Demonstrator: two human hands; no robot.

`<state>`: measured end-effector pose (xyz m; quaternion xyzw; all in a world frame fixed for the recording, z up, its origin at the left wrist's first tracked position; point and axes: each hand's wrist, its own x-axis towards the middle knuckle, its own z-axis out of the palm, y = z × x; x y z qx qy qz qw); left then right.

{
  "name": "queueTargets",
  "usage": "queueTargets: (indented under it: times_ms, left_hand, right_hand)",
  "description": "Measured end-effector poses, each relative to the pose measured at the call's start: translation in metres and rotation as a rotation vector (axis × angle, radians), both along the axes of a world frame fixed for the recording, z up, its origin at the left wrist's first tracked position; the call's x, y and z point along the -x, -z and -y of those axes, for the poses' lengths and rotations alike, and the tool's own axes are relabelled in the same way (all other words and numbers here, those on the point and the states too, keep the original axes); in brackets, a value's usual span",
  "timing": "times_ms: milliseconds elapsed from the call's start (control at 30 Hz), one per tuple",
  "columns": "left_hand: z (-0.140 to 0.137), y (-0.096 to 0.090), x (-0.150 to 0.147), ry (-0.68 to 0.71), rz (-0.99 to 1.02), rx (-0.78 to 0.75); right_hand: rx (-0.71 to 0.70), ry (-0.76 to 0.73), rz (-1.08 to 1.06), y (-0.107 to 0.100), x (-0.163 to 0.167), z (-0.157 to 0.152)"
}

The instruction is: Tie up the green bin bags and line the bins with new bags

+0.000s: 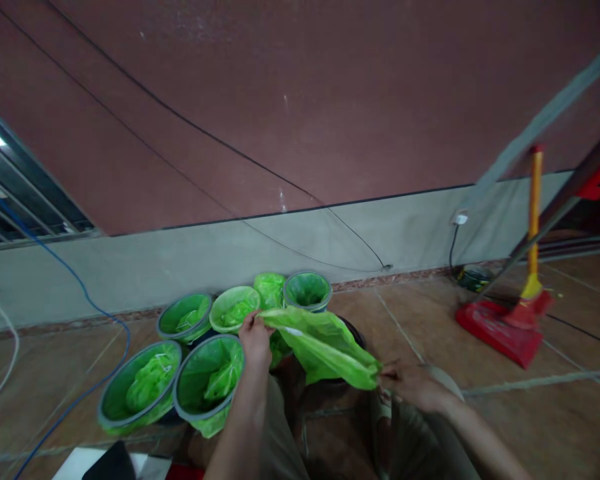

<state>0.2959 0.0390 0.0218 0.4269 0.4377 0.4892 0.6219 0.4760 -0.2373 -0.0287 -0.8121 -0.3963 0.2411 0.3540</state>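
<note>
A bright green plastic bag (323, 343) is stretched between my two hands, its mouth edge pulled taut. My left hand (255, 339) pinches one corner of it, close above the bins. At the opposite corner, my right hand (413, 385) grips the bag's edge. Beneath the bag a dark round bin (353, 330) shows only in part. Several bins lined with green bags stand to the left, among them a front bin (177, 393) next to my left forearm and another bin (105, 403) at its left. A lined bin (307, 292) stands against the wall.
On the right, a red dustpan (500, 333) and a broom with a yellow handle (534, 213) stand on the tiled floor. A blue cable (87, 293) runs along the left. A white box (75, 465) lies at the lower left. A small can (474, 277) sits by the wall.
</note>
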Motion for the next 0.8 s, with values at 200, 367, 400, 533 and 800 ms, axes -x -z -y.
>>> queueTargets:
  times_ms: [200, 367, 400, 533, 800]
  left_hand:
    - [0.019, -0.016, -0.003, 0.233, -0.144, -0.246]
    - [0.025, -0.029, -0.004, 0.404, -0.310, -0.460]
    - [0.026, -0.032, -0.002, 0.445, -0.362, -0.520]
    - [0.031, -0.038, 0.010, 0.583, -0.642, -0.845]
    - [0.024, -0.028, 0.027, 0.471, -1.299, -0.919]
  right_hand:
    - [-0.336, -0.067, 0.185, -0.062, 0.018, -0.072]
    - [-0.270, -0.205, 0.212, -0.086, 0.035, -0.125]
    - [-0.269, -0.152, 0.263, -0.087, 0.034, -0.126]
    - [-0.378, 0.070, 0.457, -0.099, 0.014, -0.116]
    - [-0.421, 0.224, 0.891, -0.146, -0.040, -0.071]
